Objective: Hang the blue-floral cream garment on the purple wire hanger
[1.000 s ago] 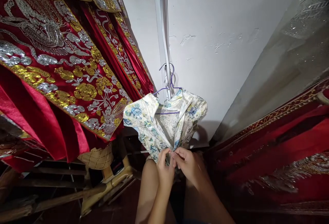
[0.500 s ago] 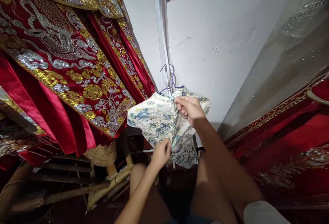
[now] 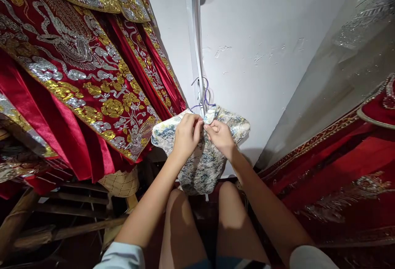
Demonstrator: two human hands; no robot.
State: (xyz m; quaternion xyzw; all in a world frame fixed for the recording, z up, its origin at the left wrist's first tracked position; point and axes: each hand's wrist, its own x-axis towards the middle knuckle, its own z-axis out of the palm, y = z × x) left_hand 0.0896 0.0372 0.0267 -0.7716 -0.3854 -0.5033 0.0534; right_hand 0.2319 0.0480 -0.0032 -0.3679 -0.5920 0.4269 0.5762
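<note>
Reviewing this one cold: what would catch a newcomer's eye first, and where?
Probably the red cloth with its glittering gold and silver decoration, filling the upper left. At centre, a pale floral garment hangs on a purple hanger before a white wall, the left hand and right hand pinching it near the neckline. More red fabric shows at right.
</note>
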